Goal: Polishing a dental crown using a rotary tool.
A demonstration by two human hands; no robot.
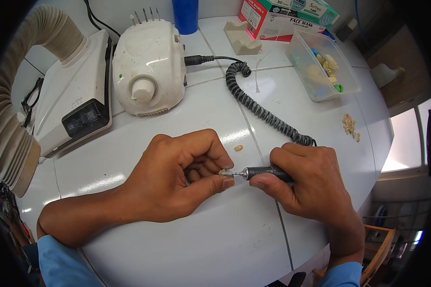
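Note:
Between the thumb and fingertips of my left hand is pinched a small pale piece that looks like a false tooth, mostly covered by the fingers. My right hand is wrapped round a black rotary handpiece, held nearly level. Its thin metal bur points left and reaches the pinched piece; whether it is spinning I cannot tell. On the white tabletop just beyond my left fingertips lies a single loose false tooth. A coiled grey cord runs from behind my right hand to the white control box.
Left of the control box stands a white machine with a ribbed hose. At the far right, a clear plastic box holds coloured and cream pieces, with a pile of small teeth nearer me. A beige handpiece rest and cartons stand behind.

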